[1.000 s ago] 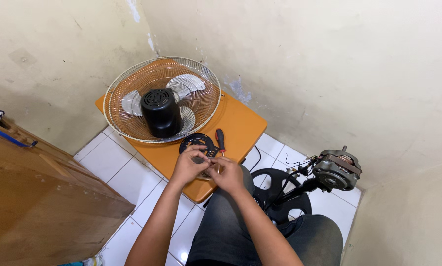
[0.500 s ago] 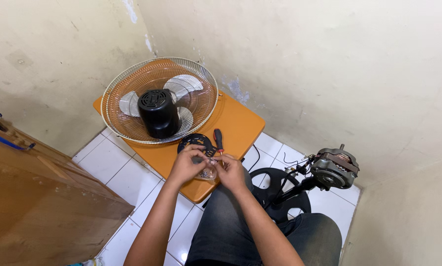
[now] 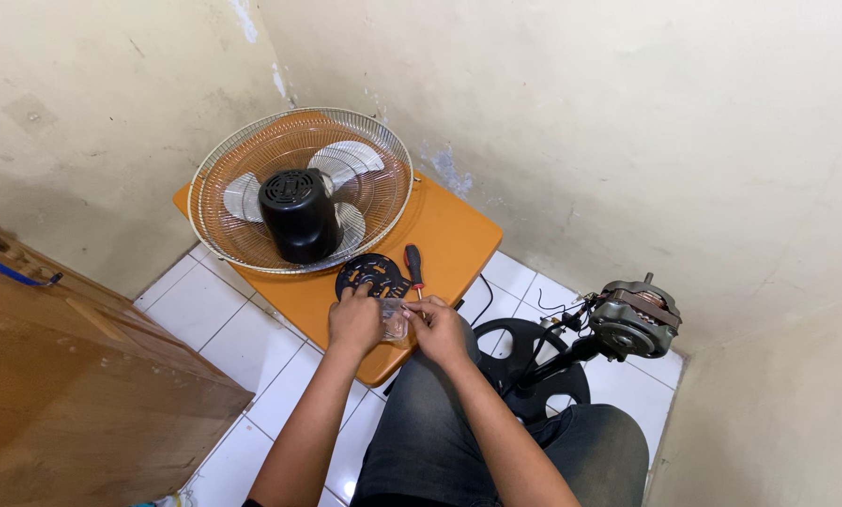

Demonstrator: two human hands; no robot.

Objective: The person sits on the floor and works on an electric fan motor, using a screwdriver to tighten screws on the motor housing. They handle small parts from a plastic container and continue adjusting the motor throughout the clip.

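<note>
My left hand [image 3: 353,320] and my right hand [image 3: 437,330] meet over the near edge of an orange table [image 3: 459,235]. Between them they hold a small clear plastic piece [image 3: 393,317]. Just beyond the fingers a round black disc with orange marks [image 3: 374,275] lies flat on the table. A screwdriver with a red and black handle [image 3: 413,266] rests right of the disc. At the back of the table a fan grille [image 3: 233,235] lies face down with pale blades and a black motor housing [image 3: 297,214] standing in its middle.
A bare fan motor [image 3: 637,319] on a black stand with a round black base [image 3: 524,361] and loose wires stands on the white tiled floor at my right. A wooden cabinet [image 3: 64,376] fills the left. Walls close in behind the table.
Both hands stay at the table's near edge, fingers shifting slightly around the small clear piece. The view has drifted a little.
</note>
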